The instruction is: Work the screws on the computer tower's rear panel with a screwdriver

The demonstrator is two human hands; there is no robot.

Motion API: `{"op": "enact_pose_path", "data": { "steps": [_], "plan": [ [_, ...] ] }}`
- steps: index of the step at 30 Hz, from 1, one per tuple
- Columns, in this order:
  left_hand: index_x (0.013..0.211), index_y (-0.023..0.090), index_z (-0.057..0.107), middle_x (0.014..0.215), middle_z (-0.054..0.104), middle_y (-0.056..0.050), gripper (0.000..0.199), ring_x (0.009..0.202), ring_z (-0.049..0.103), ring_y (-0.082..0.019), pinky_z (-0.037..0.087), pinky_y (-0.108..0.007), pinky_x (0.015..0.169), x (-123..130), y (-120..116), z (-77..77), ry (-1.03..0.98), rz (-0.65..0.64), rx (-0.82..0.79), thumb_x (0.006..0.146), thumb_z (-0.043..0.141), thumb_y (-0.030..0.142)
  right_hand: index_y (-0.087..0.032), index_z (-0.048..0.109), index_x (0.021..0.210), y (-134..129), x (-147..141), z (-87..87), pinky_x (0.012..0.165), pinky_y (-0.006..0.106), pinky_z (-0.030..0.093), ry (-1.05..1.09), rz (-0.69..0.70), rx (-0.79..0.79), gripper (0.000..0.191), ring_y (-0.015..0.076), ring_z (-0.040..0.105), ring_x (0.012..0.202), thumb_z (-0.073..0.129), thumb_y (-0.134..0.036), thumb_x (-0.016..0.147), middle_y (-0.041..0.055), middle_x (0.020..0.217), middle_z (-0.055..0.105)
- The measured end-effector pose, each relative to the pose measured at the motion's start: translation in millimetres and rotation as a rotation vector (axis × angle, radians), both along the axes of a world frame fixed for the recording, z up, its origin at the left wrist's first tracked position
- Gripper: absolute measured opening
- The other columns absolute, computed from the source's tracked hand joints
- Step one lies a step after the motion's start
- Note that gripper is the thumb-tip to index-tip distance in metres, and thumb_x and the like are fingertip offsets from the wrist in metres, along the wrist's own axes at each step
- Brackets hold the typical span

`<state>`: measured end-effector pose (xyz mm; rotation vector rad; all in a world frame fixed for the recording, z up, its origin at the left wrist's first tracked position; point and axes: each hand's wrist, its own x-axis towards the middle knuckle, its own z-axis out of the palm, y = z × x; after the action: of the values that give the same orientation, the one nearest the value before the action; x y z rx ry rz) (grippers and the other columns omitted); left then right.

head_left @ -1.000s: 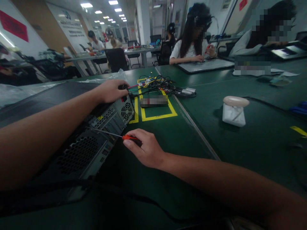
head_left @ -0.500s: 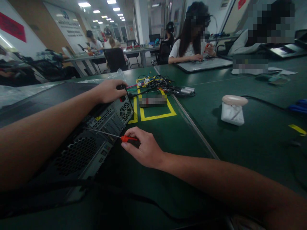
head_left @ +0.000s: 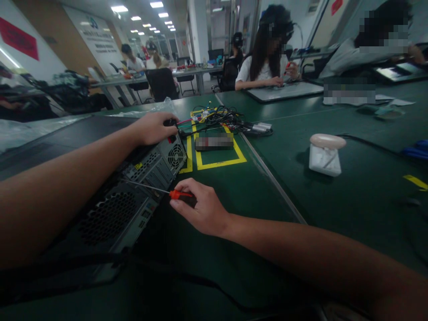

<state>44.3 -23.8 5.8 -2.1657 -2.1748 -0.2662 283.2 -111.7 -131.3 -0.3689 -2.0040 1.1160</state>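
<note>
A dark desktop computer case lies tilted on the green table, its rear panel with vents and ports facing right. My left hand grips the case's far upper corner, the fingertips partly hidden over the edge. In my right hand, closed round its handle, is a screwdriver with an orange-and-black grip. Its thin shaft points left, and the tip meets the rear panel above the large honeycomb vent. I cannot make out a screw at the tip.
Beyond the case lie tangled cables and a blurred block inside yellow tape. A white box-like object with a pale rounded top stands at right. A dark strap crosses the foreground. A person works across the table.
Both hands, the screwdriver and the case keep practically the same place. The view has shifted very slightly. At far right, a co-worker's arm has moved.
</note>
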Motion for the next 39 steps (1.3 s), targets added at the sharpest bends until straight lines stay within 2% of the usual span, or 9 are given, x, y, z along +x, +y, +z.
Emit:
{"op": "enact_pose_path", "data": {
  "steps": [17, 32, 39],
  "plan": [
    [0.143, 0.019, 0.075, 0.136, 0.077, -0.013, 0.063, 0.125, 0.071, -0.036, 0.053, -0.045, 0.112, 2.8, -1.3, 1.4, 0.012, 0.000, -0.014, 0.089, 0.055, 0.044, -0.023, 0.066, 0.110, -0.3, -0.4, 0.2, 0.086, 0.035, 0.056, 0.023, -0.003, -0.014, 0.019, 0.0187, 0.070, 0.088, 0.069, -0.041, 0.102, 0.0028, 0.101, 0.075],
    [0.141, 0.022, 0.076, 0.134, 0.078, -0.012, 0.063, 0.123, 0.070, -0.037, 0.053, -0.047, 0.110, 1.8, -2.8, 2.7, -0.012, 0.001, -0.012, 0.087, 0.056, 0.047, -0.023, 0.067, 0.111, 0.5, 0.8, 2.3, 0.087, 0.036, 0.056, -0.006, -0.018, -0.011, 0.022, 0.0192, 0.069, 0.089, 0.069, -0.044, 0.102, 0.0033, 0.103, 0.075],
    [0.141, 0.020, 0.076, 0.134, 0.078, -0.013, 0.064, 0.123, 0.071, -0.037, 0.053, -0.045, 0.110, 2.8, -2.7, 3.4, -0.010, -0.006, -0.013, 0.087, 0.055, 0.049, -0.023, 0.069, 0.110, -0.7, 1.9, 2.2, 0.086, 0.035, 0.056, -0.005, -0.019, -0.021, 0.022, 0.0194, 0.070, 0.089, 0.070, -0.043, 0.102, 0.0039, 0.103, 0.076]
  ]
}}
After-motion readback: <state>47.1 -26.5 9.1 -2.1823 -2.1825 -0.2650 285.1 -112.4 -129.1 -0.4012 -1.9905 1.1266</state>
